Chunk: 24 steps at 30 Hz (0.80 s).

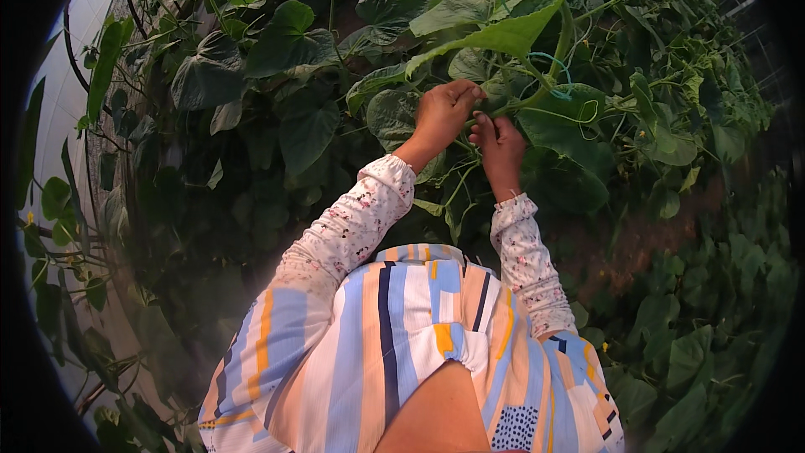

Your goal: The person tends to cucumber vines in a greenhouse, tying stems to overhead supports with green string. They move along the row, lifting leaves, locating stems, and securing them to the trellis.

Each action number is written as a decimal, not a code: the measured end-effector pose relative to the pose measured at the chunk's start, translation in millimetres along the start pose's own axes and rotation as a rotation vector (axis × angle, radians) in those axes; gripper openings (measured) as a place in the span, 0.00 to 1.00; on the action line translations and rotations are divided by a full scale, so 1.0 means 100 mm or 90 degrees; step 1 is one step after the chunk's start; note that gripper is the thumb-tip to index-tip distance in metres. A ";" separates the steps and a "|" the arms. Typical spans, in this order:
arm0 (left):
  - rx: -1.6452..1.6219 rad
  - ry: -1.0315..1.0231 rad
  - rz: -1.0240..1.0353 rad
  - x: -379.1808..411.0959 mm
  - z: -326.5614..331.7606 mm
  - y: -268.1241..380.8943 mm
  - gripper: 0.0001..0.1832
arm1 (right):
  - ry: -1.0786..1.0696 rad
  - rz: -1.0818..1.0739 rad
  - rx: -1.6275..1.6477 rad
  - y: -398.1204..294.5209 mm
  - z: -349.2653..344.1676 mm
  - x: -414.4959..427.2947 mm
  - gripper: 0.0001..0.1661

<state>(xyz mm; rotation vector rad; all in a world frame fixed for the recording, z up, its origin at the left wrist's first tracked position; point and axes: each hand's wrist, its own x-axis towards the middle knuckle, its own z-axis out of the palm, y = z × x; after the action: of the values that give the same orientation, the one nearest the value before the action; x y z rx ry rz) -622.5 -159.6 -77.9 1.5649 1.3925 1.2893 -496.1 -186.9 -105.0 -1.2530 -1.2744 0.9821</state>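
Note:
My left hand [445, 114] reaches in from the left, its fingers pinched together against a green climbing vine stem [533, 98]. Just below and to the right, my right hand [501, 146] has its fingers curled, with the fingertips at the same stem. What lies between the right fingertips is too small to make out. A turquoise twine [561, 94] loops loosely around the stem to the right of both hands. Above them hangs a large, lit leaf [503, 34]. Another broad leaf [569, 123] spreads behind the stem, on the right.
Dense vine foliage [295, 113] surrounds my hands. Pale plastic sheeting [53, 145] runs along the left side, with dark, thin stems before it. Bare brown soil [629, 251] shows at the right between plants. More low leaves [679, 352] grow at the lower right.

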 end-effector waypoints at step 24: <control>-0.232 -0.225 0.142 -0.39 -0.42 0.59 0.09 | -0.600 0.301 0.260 -0.39 -0.33 0.45 0.14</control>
<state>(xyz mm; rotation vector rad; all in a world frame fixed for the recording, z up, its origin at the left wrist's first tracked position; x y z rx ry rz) -641.6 -215.2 -20.7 1.6222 0.7363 1.2347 -464.0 -150.8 -56.7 -0.7678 -1.3495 2.2218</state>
